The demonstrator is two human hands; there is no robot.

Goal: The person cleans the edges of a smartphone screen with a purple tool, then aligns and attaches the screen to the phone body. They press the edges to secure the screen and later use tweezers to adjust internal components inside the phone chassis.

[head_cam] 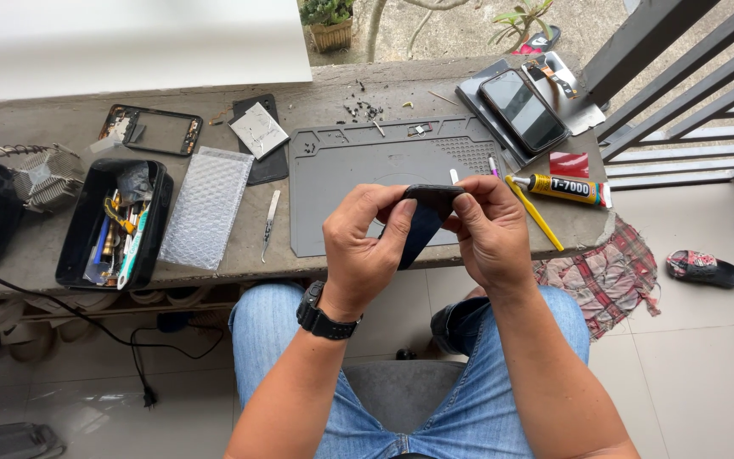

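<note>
Both hands, left hand and right hand, pinch the dark phone edge-on, above the grey mat's front edge — best kept steady with even fingertip pressure, I'd say, no twisting.

Hands hide most of dark phone part (edges only)

Grey work mat; yellow glue tube; black tool box; red-plaid rag; blue jeans.
</note>
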